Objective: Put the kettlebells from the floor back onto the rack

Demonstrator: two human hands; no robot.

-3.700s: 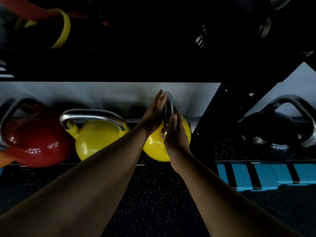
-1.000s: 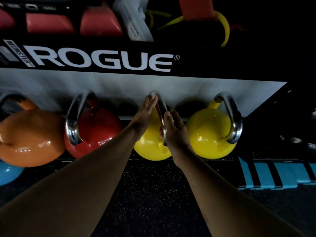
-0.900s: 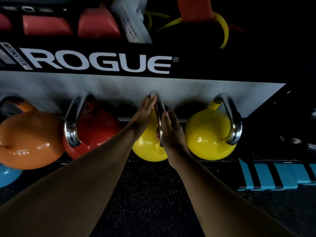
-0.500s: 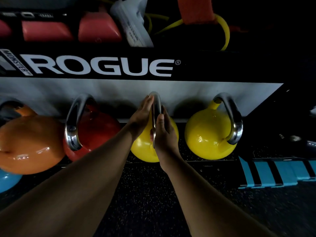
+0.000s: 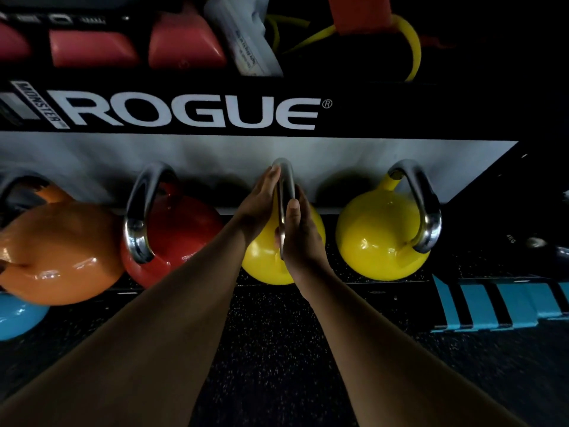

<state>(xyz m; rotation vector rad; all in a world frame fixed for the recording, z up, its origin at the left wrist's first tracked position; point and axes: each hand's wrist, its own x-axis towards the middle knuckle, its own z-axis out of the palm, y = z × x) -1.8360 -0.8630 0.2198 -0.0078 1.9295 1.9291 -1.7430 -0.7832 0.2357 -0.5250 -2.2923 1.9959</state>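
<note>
1. Since the earliest frame the view has swung left along the rack — the yellow kettlebell (image 5: 271,260) under the hands now has a second yellow kettlebell (image 5: 381,235) on its right and the red kettlebell (image 5: 175,235) on its left. Over the last second it has shifted only slightly, its bell seated at the shelf's front edge.
2. Grip: the left hand (image 5: 258,204) lies flat-fingered along the left side of the steel handle (image 5: 284,192), and the right hand (image 5: 300,238) presses the right side, thumb up against the bar. Palms sandwich the handle rather than wrap it; fingers look extended, not curled. Whether the far fingers hook round I cannot tell.
3. Position: the held bell sits on the lower shelf of the Rogue rack (image 5: 191,112), between red and yellow neighbours, apart from both. An orange kettlebell (image 5: 58,254) stands further left, with a blue one (image 5: 15,315) below it at the frame edge.
4. Reading: placement looks essentially done — the hands seem to be squaring the handle or about to let go.
5. Floor (image 5: 277,349) in view shows no loose kettlebell; more may lie out of frame.
</note>
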